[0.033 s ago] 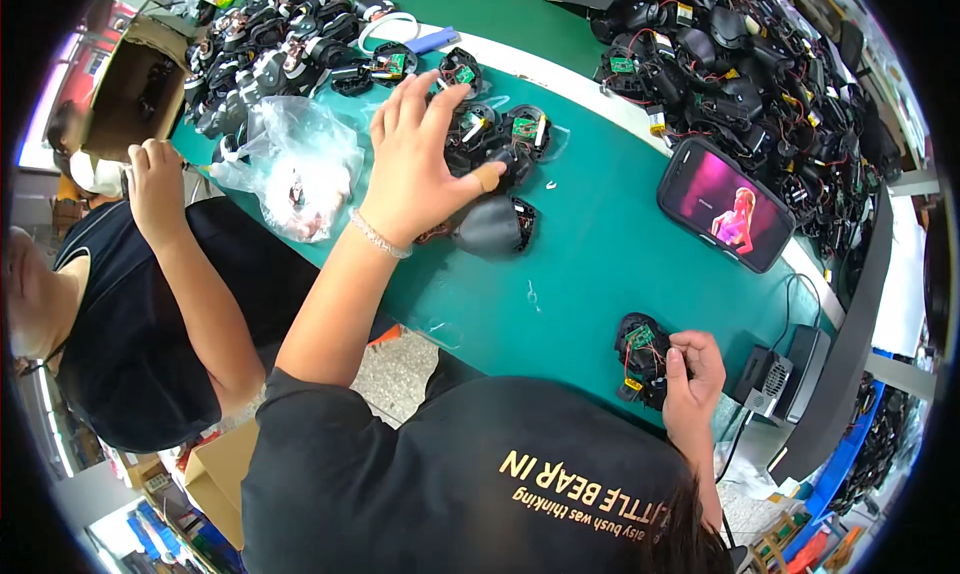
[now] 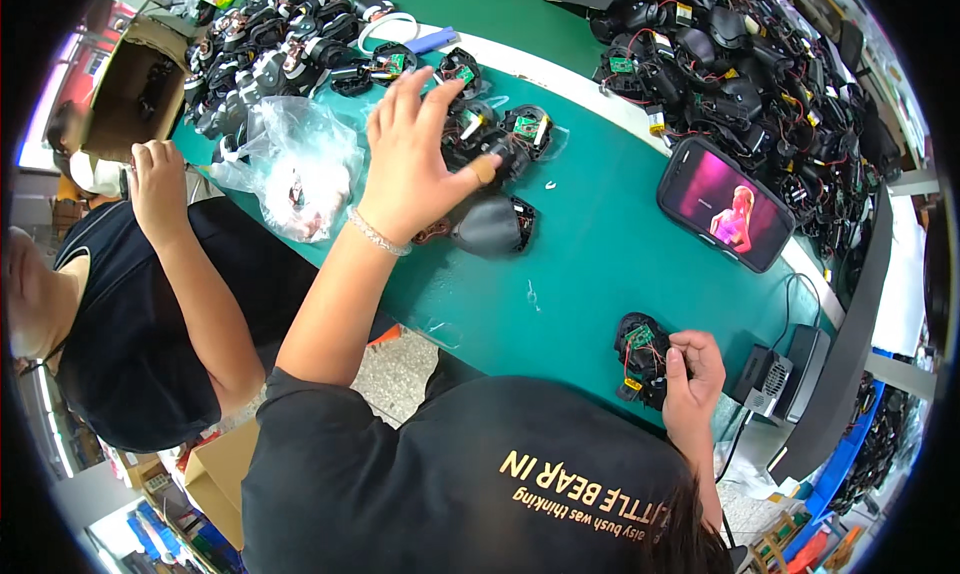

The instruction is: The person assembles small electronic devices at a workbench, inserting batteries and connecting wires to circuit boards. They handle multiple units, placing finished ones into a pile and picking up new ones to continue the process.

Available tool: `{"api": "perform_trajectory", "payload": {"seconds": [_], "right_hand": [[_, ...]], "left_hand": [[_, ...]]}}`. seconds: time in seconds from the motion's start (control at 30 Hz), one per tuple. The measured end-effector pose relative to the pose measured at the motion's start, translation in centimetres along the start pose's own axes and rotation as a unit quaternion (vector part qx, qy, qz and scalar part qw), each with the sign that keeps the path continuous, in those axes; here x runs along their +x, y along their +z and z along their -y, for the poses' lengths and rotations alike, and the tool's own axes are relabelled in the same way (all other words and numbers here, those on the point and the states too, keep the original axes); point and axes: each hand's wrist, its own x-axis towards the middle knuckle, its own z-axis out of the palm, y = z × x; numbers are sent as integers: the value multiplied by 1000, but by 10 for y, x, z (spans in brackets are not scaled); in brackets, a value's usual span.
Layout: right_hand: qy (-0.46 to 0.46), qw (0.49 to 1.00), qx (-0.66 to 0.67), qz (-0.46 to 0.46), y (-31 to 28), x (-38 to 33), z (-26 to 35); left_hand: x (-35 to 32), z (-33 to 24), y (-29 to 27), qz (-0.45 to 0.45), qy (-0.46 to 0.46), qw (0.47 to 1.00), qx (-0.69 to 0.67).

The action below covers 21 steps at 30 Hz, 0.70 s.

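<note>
On a green table (image 2: pixel 600 264), the left hand (image 2: pixel 415 164) reaches out with fingers spread wide, gripping nothing, over a cluster of black housings (image 2: pixel 490 139) with small green circuit boards; a dark shell (image 2: pixel 492 224) lies just beside its thumb. The right hand (image 2: pixel 692 374), well apart near the table's edge, is pinched closed on a black wired unit (image 2: pixel 640 354). A phone (image 2: pixel 727 204) lies farther back, a clear bag (image 2: pixel 290 169) to the left.
</note>
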Motion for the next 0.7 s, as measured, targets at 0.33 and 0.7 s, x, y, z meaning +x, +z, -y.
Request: {"api": "perform_trajectory", "payload": {"seconds": [0.33, 0.7], "right_hand": [[0, 1000, 3, -8, -3, -2, -6], [2, 1000, 20, -6, -3, -3, -4]], "left_hand": [[-21, -24, -26, 140, 100, 984, -47], [-31, -21, -24, 206, 37, 978, 2]]}}
